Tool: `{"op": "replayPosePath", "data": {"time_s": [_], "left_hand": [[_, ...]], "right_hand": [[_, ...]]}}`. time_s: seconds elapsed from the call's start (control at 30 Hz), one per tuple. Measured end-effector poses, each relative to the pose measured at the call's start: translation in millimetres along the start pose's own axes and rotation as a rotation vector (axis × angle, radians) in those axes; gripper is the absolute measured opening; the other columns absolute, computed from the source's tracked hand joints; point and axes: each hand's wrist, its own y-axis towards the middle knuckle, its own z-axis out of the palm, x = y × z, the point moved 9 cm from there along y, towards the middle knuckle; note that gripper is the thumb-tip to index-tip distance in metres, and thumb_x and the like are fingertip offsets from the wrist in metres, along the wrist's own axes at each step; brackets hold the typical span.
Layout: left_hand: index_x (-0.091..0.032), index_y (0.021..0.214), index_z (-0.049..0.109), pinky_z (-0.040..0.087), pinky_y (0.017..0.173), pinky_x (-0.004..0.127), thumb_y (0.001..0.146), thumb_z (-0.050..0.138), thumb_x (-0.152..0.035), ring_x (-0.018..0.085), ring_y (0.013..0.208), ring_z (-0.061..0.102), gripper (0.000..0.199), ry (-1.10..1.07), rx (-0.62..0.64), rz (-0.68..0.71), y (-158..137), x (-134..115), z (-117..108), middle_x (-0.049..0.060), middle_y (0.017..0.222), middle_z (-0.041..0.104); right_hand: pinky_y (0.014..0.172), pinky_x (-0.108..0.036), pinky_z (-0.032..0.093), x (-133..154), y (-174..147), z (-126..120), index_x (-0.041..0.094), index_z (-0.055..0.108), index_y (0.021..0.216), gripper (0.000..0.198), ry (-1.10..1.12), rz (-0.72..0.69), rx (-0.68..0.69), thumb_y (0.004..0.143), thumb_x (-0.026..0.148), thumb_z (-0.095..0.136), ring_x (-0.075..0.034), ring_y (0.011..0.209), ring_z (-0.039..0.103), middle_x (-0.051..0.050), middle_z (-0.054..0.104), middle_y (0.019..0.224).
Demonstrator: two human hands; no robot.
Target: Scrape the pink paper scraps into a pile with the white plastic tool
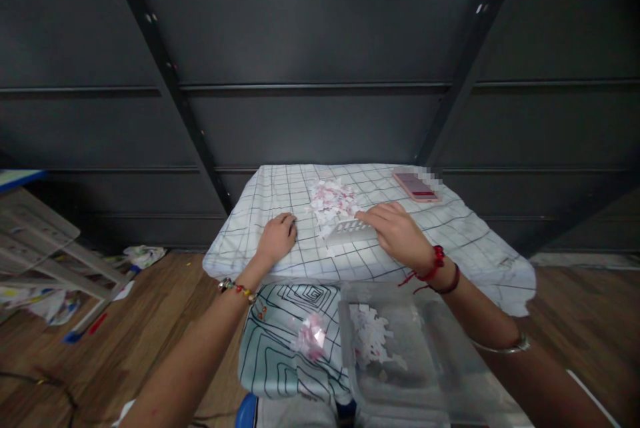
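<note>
My right hand (397,231) grips a white plastic piece with a row of slots (350,231). Its lower edge rests on the table, against the near side of a heap of small white and pink paper scraps (334,198). To the left, my left hand (277,238) lies on the checked tablecloth (270,191), fingers loosely bent and nothing visible in them. Close below my right forearm is a clear plastic tub (420,388) with a clump of white scraps (373,335) inside. A small clear bag with pink contents (313,335) lies on the green patterned cloth (270,355).
A pink-framed phone (417,186) rests at the table's back right. Dark metal panels (320,121) rise behind the table. A white-legged stand (65,268) is at the left, with paper litter (145,256) on the wooden floor (180,281). Part of a blue stool (245,411) shows below.
</note>
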Motion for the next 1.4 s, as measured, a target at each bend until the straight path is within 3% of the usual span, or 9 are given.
{"op": "replayPosePath", "data": {"time_s": [0.23,0.47,0.77,1.03,1.2,1.4], "left_hand": [[-0.016,0.107,0.057,0.041,0.09,0.034,0.085,0.042,-0.018,0.022,0.099,0.055,0.027,0.011,0.009,-0.011,0,-1,-2,0.008,0.112,0.057],[-0.014,0.106,0.057,0.041,0.09,0.033,0.084,0.043,-0.017,0.022,0.099,0.055,0.026,0.006,0.008,-0.01,0,-3,-3,0.009,0.11,0.058],[-0.012,0.106,0.058,0.042,0.089,0.032,0.085,0.044,-0.017,0.022,0.097,0.056,0.026,0.015,-0.008,-0.002,0,-4,-4,0.01,0.111,0.058],[-0.012,0.106,0.058,0.043,0.088,0.032,0.084,0.045,-0.016,0.022,0.096,0.057,0.025,0.021,-0.014,-0.004,0,-1,-1,0.01,0.111,0.058],[-0.012,0.106,0.058,0.042,0.089,0.031,0.083,0.047,-0.016,0.022,0.097,0.056,0.025,0.014,-0.019,-0.01,-1,-1,-2,0.01,0.11,0.059],[-0.013,0.105,0.058,0.043,0.087,0.032,0.083,0.046,-0.015,0.021,0.096,0.057,0.025,0.011,-0.023,-0.016,-1,-3,-5,0.009,0.109,0.059]], "right_hand": [[0.074,-0.033,0.039,-18,-23,-20,0.02,0.059,0.097,0.04,0.162,0.004,0.045,0.074,0.001,0.033,-0.016,0.08,0.055,-0.004,0.064,0.083],[0.074,-0.03,0.04,-15,-38,-50,0.019,0.058,0.094,0.03,0.168,-0.055,0.006,0.081,0.005,0.035,-0.014,0.076,0.056,-0.002,0.063,0.078],[0.072,-0.032,0.035,-17,0,-13,0.014,0.059,0.101,0.037,-0.053,0.082,-0.063,0.074,0.0,0.037,-0.019,0.08,0.051,-0.007,0.063,0.083],[0.067,-0.032,0.028,17,35,18,0.015,0.06,0.1,0.036,-0.167,-0.059,-0.043,0.077,0.0,0.037,-0.018,0.075,0.046,-0.004,0.061,0.077],[0.07,-0.03,0.027,27,30,9,0.016,0.059,0.099,0.036,-0.141,-0.122,-0.007,0.073,-0.001,0.04,-0.017,0.074,0.046,-0.002,0.06,0.076],[0.069,-0.03,0.028,25,26,-3,0.015,0.059,0.099,0.038,-0.135,-0.088,-0.047,0.072,-0.002,0.039,-0.017,0.074,0.046,-0.004,0.061,0.078]]}}
